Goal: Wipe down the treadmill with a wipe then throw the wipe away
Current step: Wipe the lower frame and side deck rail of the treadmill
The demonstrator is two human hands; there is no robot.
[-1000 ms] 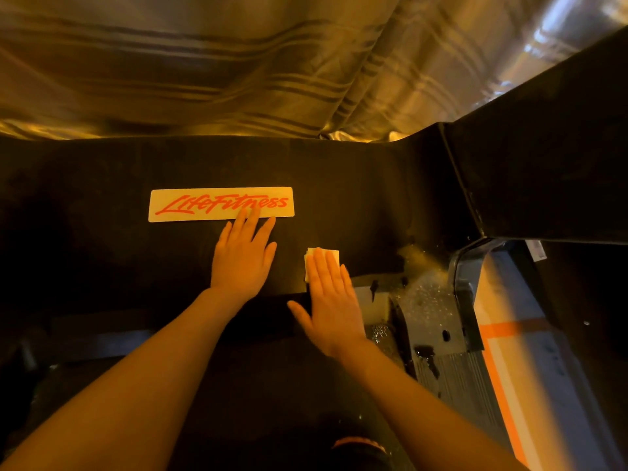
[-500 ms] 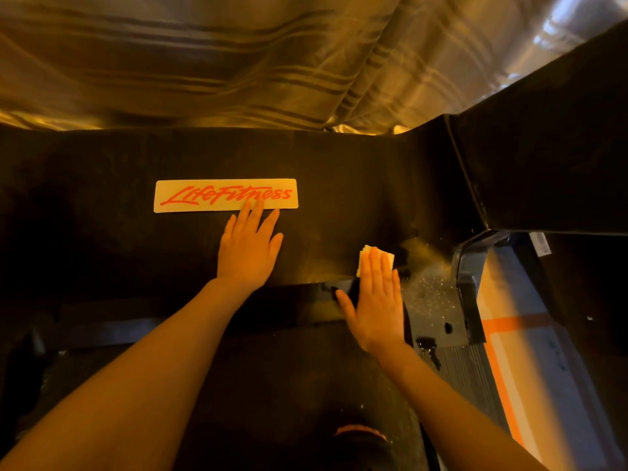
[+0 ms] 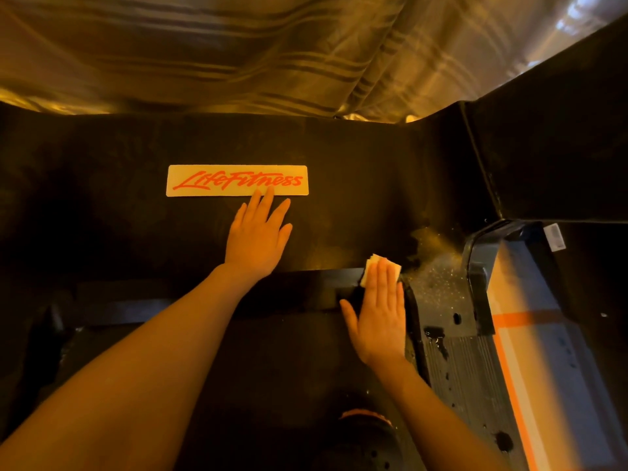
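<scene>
The treadmill's black motor cover (image 3: 356, 171) fills the middle of the view and carries a pale Life Fitness label (image 3: 237, 180). My left hand (image 3: 258, 234) lies flat on the cover with straight fingers, its fingertips touching the label's lower edge. My right hand (image 3: 380, 311) presses flat on a folded white wipe (image 3: 371, 263) at the cover's lower right edge, where it meets the belt (image 3: 272, 385). Most of the wipe is hidden under my fingers.
A ribbed side rail (image 3: 469, 375) with dark spots runs along the right of the belt, with dust specks on the plate (image 3: 438, 283) above it. A black upright (image 3: 550, 158) rises at the right. A striped curtain (image 3: 238, 52) hangs behind. A shoe tip (image 3: 365, 418) shows below.
My right hand slid the wipe to the right and slightly down along the cover's lower edge. My left hand stayed flat below the label.
</scene>
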